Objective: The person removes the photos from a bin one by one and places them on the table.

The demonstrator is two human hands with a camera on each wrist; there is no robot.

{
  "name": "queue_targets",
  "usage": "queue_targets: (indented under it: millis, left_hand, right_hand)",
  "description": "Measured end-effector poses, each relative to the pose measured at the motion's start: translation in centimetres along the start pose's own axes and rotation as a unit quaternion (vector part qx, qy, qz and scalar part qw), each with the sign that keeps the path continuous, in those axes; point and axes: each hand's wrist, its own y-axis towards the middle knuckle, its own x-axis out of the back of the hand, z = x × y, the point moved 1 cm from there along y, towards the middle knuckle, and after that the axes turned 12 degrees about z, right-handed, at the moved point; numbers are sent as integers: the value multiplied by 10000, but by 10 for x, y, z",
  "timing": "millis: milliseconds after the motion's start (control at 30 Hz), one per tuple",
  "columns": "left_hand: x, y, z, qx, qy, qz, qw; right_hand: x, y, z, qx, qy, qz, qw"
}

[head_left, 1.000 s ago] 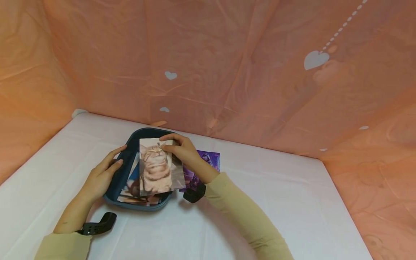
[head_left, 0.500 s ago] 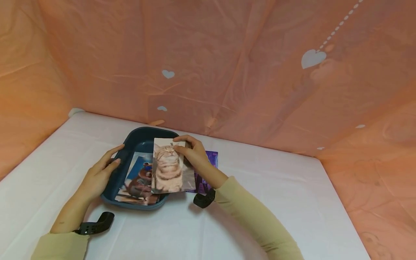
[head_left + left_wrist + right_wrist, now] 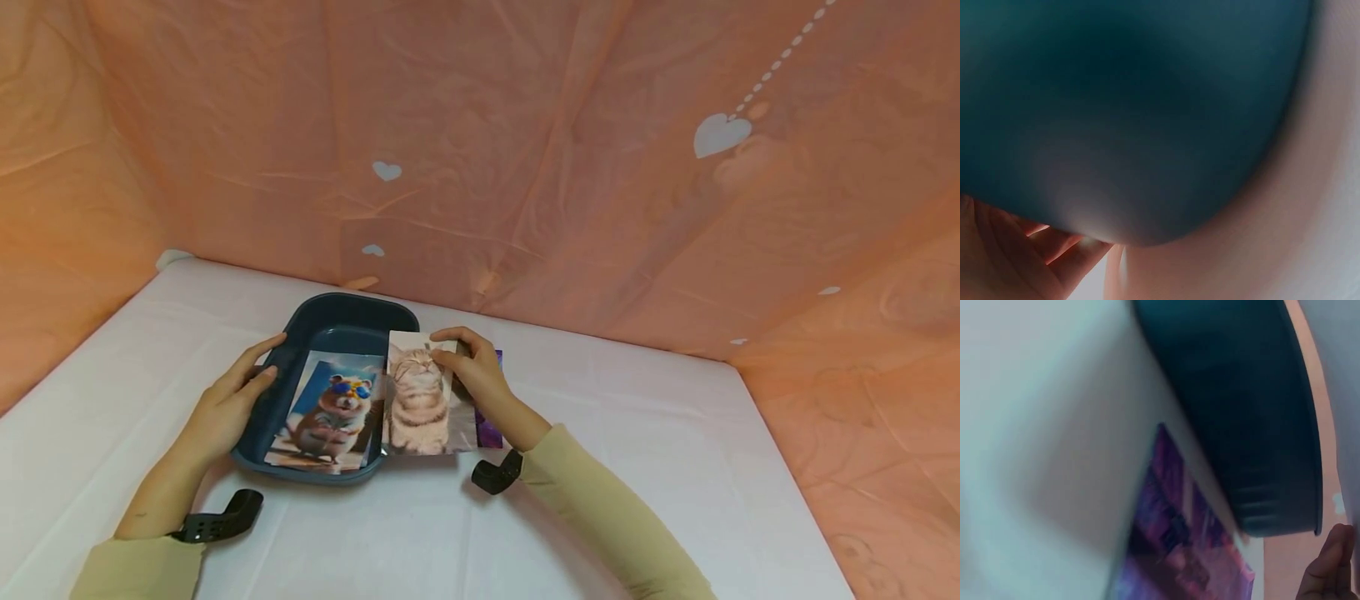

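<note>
A photo card of a tabby cat (image 3: 420,408) is pinched at its upper right by my right hand (image 3: 483,379), above the right rim of a dark blue plastic tray (image 3: 348,340). My left hand (image 3: 225,408) holds the tray's left side, thumb at the rim; in the left wrist view its fingers (image 3: 1079,259) lie against the tray's outer wall. Inside the tray lies a card with a furry animal in sunglasses (image 3: 333,421), on top of other cards. A purple picture card (image 3: 1182,550) lies on the table beside the tray, mostly covered by the cat card in the head view.
The table (image 3: 420,533) has a white cover. Behind it hangs an orange curtain (image 3: 525,167) with white hearts, which also closes off both sides. A black wrist camera sits on each wrist.
My right hand has moved right with the cat card, from over the tray to past its right rim. The sunglasses animal card has come into full view. The left hand stays at the tray.
</note>
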Motion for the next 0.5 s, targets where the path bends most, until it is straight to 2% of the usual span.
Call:
queue_targets:
  millis: [233, 500]
  left_hand:
    - [1, -1, 0, -19, -20, -29, 10000]
    - [1, 0, -1, -39, -38, -40, 10000]
  right_hand:
    - [15, -10, -12, -37, -355, -183, 9992]
    - [34, -21, -20, -324, -468, -341, 9978]
